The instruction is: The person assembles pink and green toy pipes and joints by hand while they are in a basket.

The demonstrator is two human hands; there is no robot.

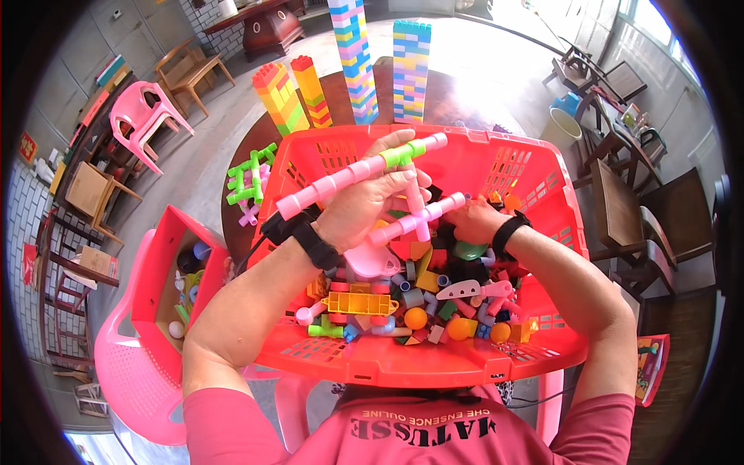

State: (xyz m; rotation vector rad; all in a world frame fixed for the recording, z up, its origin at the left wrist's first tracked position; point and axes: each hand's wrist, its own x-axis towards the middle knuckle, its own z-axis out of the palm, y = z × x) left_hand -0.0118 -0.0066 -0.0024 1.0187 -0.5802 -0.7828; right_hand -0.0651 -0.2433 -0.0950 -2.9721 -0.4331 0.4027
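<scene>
A round dark wooden surface [457, 97] is being crowded by a red plastic basket [535, 167] heaped with small toy pieces; behind it four block towers [409, 70] are being kept upright near the far edge, and a green connector piece [249, 180] is being left at the surface's left rim. A pink jointed tube rod [358, 172] with a green joint is being gripped by the left hand [364, 205], fingers curled around it, above the basket. A shorter pink tube piece [418, 219] is being pinched at its right end by the right hand [474, 221], just over the heap. A red bin [167, 267] is being carried on a pink chair [132, 364] to the left. Open pale floor is being left beyond the surface, bordered by wooden chairs [628, 194] on the right and a pink chair [143, 116] on the left.
</scene>
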